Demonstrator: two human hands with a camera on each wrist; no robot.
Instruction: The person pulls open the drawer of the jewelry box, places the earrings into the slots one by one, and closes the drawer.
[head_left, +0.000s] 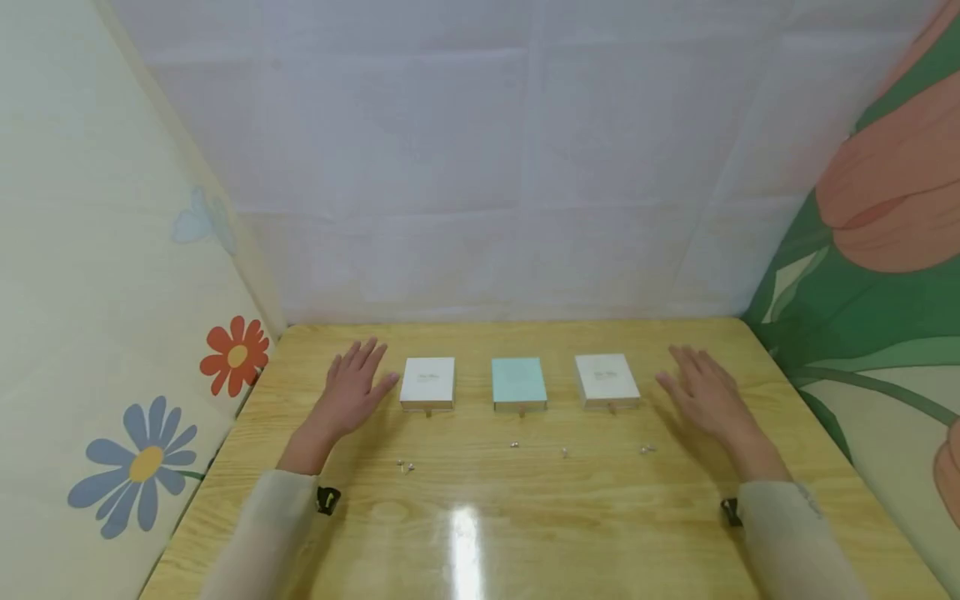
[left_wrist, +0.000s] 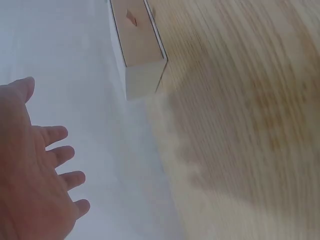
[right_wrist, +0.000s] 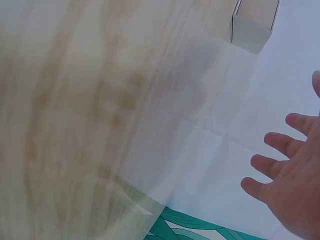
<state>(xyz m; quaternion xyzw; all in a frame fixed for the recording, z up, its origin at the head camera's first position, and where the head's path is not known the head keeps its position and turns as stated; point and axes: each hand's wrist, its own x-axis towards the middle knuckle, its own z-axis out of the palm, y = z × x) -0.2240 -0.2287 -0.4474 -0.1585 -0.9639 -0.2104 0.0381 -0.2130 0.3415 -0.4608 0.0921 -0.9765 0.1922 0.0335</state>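
Observation:
My left hand (head_left: 353, 389) hovers with fingers spread, just left of a white drawer box (head_left: 427, 382). On the other side, my right hand (head_left: 708, 395) is likewise spread and holds nothing, to the right of a second white box (head_left: 607, 379). Between those two boxes sits a pale green box (head_left: 519, 382). Each box has a small pull tab at its front. In the left wrist view, a tab (left_wrist: 131, 18) sticks out from the left box's front. Several tiny shiny pieces, perhaps earrings, lie in front of the boxes, such as a pair (head_left: 406, 467) at left and one (head_left: 647, 449) at right.
The wooden table (head_left: 570, 533) ends at a white cloth backdrop (head_left: 480, 167). Flower-printed panels flank it, the left panel (head_left: 90, 292) and the right panel (head_left: 885, 350). Two more tiny pieces lie mid-table, one (head_left: 514, 445) and another (head_left: 565, 452).

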